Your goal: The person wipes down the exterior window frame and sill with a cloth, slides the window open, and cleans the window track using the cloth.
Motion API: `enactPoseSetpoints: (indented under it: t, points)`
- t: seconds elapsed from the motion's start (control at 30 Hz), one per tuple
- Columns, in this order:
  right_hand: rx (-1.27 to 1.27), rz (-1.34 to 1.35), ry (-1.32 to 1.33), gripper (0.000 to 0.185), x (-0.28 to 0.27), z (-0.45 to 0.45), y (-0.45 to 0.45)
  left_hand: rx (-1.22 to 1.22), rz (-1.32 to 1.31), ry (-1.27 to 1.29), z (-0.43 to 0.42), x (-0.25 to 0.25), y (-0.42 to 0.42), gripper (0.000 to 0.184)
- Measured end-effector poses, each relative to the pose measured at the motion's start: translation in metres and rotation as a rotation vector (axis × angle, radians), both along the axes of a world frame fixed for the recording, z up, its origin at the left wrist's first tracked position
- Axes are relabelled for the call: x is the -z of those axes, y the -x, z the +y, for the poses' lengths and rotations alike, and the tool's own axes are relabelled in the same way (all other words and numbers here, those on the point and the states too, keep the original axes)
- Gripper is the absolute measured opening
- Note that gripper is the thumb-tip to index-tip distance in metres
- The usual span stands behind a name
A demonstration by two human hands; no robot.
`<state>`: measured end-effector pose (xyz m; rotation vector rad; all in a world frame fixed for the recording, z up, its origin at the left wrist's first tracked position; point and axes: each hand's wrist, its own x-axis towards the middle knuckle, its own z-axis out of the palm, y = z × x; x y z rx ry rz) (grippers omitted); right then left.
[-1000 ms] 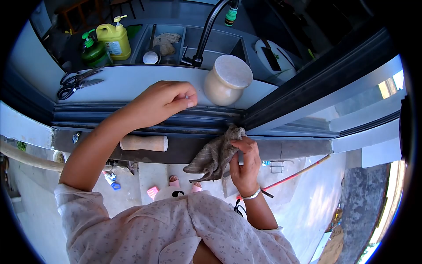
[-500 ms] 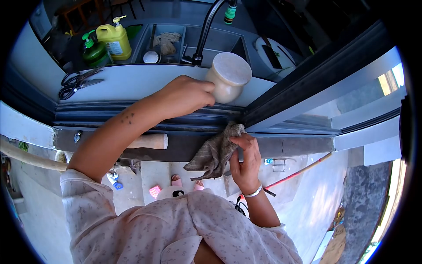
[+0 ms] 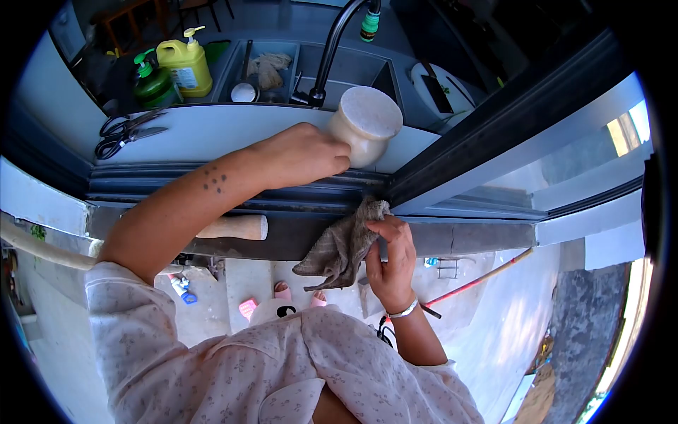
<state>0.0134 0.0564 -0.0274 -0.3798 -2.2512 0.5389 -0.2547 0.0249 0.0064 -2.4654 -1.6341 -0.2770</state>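
My left hand [image 3: 311, 154] is closed over the window track [image 3: 282, 194], its fingers curled at the lower left side of a pale stone pot [image 3: 366, 126]. Whatever it may hold is hidden. The pot stands on the white sill [image 3: 205, 131]. My right hand [image 3: 393, 261] grips a grey-brown cloth [image 3: 342, 247], which drapes over the dark outer ledge [image 3: 452, 238] below the track. A short wooden piece [image 3: 244, 227] lies on that ledge, partly behind my left forearm.
Black scissors [image 3: 126, 133] lie at the sill's left end. Beyond are a green pump bottle [image 3: 154, 86], a yellow jug [image 3: 185, 69], a sink [image 3: 353, 67] with a black faucet [image 3: 328, 60], and a round white board [image 3: 452, 99]. A window frame [image 3: 508, 120] slants at the right.
My left hand has moved right, from above the track to beside the pot, and its fingers have curled further. My right hand stays on the cloth, almost unmoved.
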Motion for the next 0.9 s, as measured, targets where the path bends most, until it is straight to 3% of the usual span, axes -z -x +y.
enactPoseSetpoints:
  t: [0.07, 0.2, 0.27, 0.33, 0.4, 0.47, 0.57, 0.63, 0.7, 0.9]
  points:
    - [0.006, -0.002, -0.002, 0.039, -0.001, 0.0, 0.0, -0.029, -0.046, -0.009, -0.008, -0.001, 0.002, 0.009]
    - [-0.019, 0.009, 0.021, 0.041, -0.001, 0.002, -0.001, -0.15, -0.441, -0.016, -0.074, -0.028, 0.004, 0.012]
    - [-0.034, 0.008, 0.02, 0.041, 0.0, 0.004, -0.001, -0.198, -0.436, 0.13, -0.128, -0.046, 0.006, 0.014]
    - [-0.032, -0.001, 0.021, 0.042, 0.005, 0.006, -0.003, -0.394, -0.474, 0.523, -0.183, -0.064, 0.004, 0.019]
    - [-0.05, 0.004, 0.021, 0.042, 0.009, 0.008, -0.002, -0.616, -0.283, 0.823, -0.228, -0.066, 0.002, 0.02]
    - [-0.065, -0.007, 0.003, 0.042, 0.008, 0.006, 0.0, -0.695, -0.219, 0.822, -0.266, -0.048, 0.005, 0.019]
    - [-0.094, 0.002, -0.007, 0.041, 0.006, 0.005, 0.004, -0.724, -0.159, 0.634, -0.275, -0.045, 0.005, 0.015]
    - [-0.096, 0.014, -0.01, 0.041, 0.005, 0.003, 0.008, -0.801, -0.308, 0.325, -0.247, -0.051, 0.0, 0.007]
    - [-0.094, 0.024, -0.014, 0.041, 0.003, 0.002, 0.013, -0.701, -0.396, 0.111, -0.215, -0.052, 0.005, 0.006]
    - [-0.096, 0.003, -0.018, 0.041, -0.002, -0.001, 0.018, -0.464, -0.453, -0.076, -0.13, -0.023, 0.038, 0.006]
